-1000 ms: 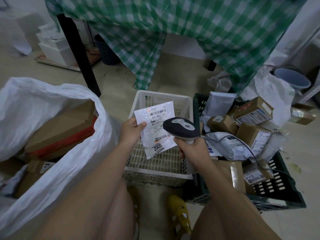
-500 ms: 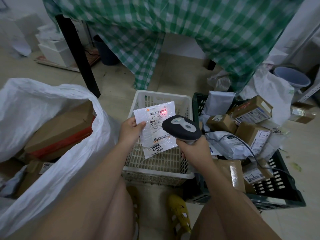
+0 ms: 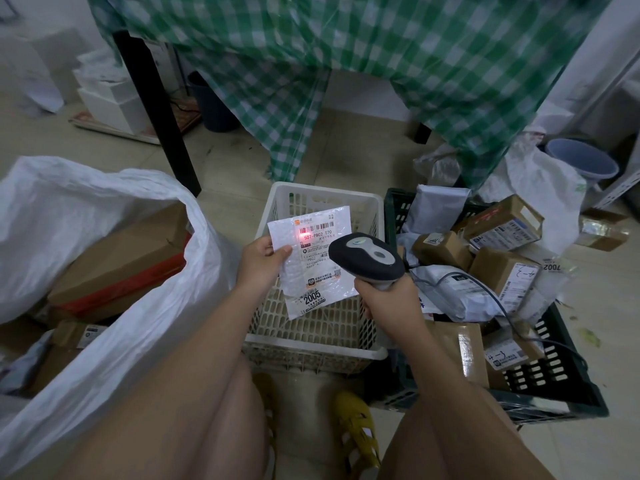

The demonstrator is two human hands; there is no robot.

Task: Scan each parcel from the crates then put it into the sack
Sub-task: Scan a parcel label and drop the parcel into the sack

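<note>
My left hand [image 3: 260,262] pinches the left edge of a flat white parcel [image 3: 317,268] with a printed label, held over the white crate [image 3: 377,213]. My right hand [image 3: 384,299] grips a dark handheld scanner [image 3: 365,258], its head pointing at the parcel. A red light spot glows on the label just under the barcode. The dark green crate [image 3: 554,389] to the right is piled with brown boxes and grey mailer bags. The open white sack [image 3: 104,306] at the left holds cardboard boxes.
A table with a green checked cloth [image 3: 381,64] and a black leg [image 3: 156,109] stands behind the crates. A grey bucket [image 3: 581,164] and white bags are at the far right. The scanner's cable [image 3: 498,303] trails over the green crate. My knees and yellow sandals fill the foreground.
The scanner has shifted slightly right and tilted toward the label. The red scan light, absent a second ago, now shows as a bright spot below the barcode.
</note>
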